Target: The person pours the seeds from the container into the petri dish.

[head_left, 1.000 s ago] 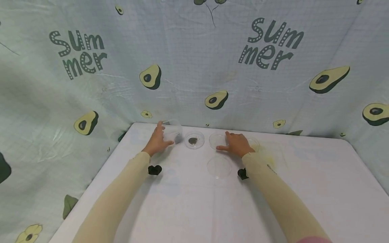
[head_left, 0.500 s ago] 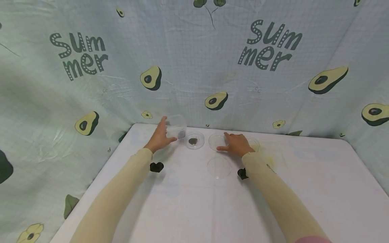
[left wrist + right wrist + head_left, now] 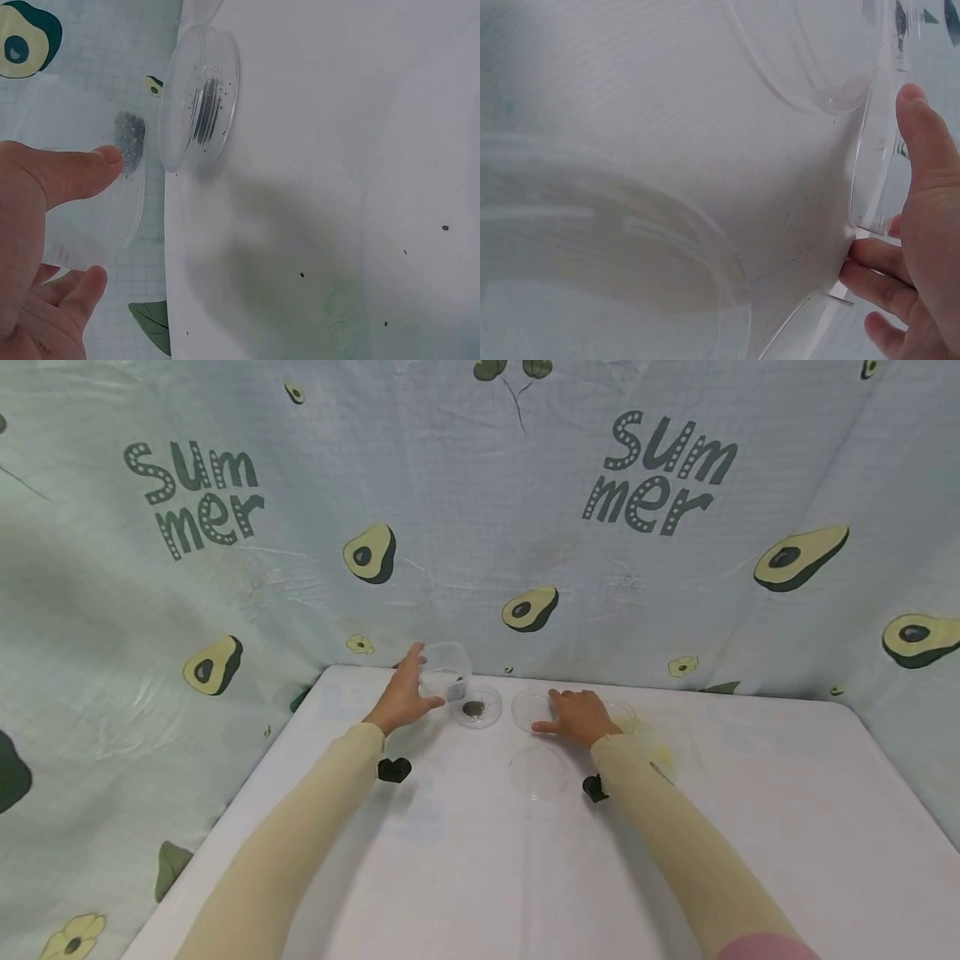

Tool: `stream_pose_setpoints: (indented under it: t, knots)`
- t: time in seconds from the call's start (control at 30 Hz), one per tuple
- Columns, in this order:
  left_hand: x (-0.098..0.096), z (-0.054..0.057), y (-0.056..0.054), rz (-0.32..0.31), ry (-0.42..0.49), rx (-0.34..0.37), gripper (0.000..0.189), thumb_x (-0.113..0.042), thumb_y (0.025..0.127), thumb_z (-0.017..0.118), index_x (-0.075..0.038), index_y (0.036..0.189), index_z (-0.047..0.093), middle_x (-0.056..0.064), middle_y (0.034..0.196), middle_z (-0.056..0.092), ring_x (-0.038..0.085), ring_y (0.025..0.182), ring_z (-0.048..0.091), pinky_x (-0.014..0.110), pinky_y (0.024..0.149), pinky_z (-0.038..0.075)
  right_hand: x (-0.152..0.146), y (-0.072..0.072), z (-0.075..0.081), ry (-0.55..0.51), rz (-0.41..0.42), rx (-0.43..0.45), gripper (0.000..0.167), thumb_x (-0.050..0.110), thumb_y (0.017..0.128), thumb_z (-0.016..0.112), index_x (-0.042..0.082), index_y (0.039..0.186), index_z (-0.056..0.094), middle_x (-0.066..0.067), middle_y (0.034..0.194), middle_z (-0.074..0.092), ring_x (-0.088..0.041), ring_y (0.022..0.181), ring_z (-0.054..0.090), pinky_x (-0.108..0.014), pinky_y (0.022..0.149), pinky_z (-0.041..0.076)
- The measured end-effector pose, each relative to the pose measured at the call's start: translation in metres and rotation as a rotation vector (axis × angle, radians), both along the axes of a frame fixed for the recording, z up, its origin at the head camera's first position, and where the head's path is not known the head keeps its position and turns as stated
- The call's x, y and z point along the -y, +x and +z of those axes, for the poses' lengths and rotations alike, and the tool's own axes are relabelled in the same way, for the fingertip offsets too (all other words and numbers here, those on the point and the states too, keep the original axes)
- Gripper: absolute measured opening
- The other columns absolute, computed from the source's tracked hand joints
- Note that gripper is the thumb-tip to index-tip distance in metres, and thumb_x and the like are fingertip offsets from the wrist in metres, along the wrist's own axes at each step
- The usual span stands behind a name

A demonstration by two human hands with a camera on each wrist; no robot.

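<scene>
My left hand (image 3: 401, 697) grips a clear plastic container (image 3: 446, 662), thumb on one side and fingers on the other. In the left wrist view, dark grains (image 3: 130, 139) are gathered near the container's rim. The container is tilted over the left edge of a clear petri dish (image 3: 495, 717), which has a small dark heap of grains (image 3: 474, 708) in it. My right hand (image 3: 581, 717) rests at the back of the table, thumb extended. Its fingertips touch down between a clear dish (image 3: 525, 717) and another dish (image 3: 626, 718), nothing gripped.
Another clear round dish (image 3: 537, 777) lies nearer me, in front of the right hand. A few stray dark grains (image 3: 302, 275) dot the white table (image 3: 450, 877). A printed curtain (image 3: 450, 527) hangs right behind the table's far edge.
My left hand has moved right and slightly away from me, bringing the container from beside the grain-filled petri dish to over its edge. My right hand has stayed practically still.
</scene>
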State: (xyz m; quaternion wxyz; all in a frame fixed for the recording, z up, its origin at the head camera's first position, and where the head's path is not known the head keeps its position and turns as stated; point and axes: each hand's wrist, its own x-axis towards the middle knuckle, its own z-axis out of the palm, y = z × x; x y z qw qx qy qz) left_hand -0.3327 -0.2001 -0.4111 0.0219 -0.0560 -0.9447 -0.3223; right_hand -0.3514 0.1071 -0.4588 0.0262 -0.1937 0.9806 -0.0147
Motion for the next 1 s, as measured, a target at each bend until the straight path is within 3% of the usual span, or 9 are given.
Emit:
stream_pose_setpoints:
  t: [0.2, 0.43, 1.0]
  knots:
    - [-0.005, 0.003, -0.002, -0.031, 0.02, -0.05, 0.11, -0.015, 0.082, 0.077, -0.013, 0.155, -0.006, 0.016, 0.155, 0.031, 0.035, 0.142, 0.034, 0.052, 0.113, 0.033, 0.002, 0.001, 0.004, 0.002, -0.021, 0.001, 0.086, 0.063, 0.084, 0.061, 0.002, 0.143, 0.044, -0.021, 0.129, 0.061, -0.036, 0.12, 0.058, -0.051, 0.111, 0.038]
    - [-0.01, 0.003, -0.002, -0.027, 0.019, -0.048, 0.1, -0.016, 0.082, 0.077, -0.009, 0.153, 0.007, 0.014, 0.154, 0.031, 0.033, 0.141, 0.035, 0.05, 0.112, 0.036, 0.004, 0.004, 0.006, 0.013, -0.026, 0.014, 0.085, 0.062, 0.084, 0.061, 0.003, 0.143, 0.044, -0.021, 0.131, 0.06, -0.035, 0.123, 0.056, -0.052, 0.113, 0.035]
    - [-0.025, -0.001, -0.006, -0.095, 0.01, -0.085, 0.099, -0.013, 0.082, 0.077, -0.008, 0.154, 0.009, 0.015, 0.153, 0.032, 0.033, 0.139, 0.037, 0.048, 0.113, 0.035, 0.004, 0.006, 0.006, 0.027, -0.012, 0.006, 0.086, 0.062, 0.085, 0.059, 0.001, 0.144, 0.043, -0.02, 0.132, 0.06, -0.033, 0.124, 0.056, -0.051, 0.112, 0.036]
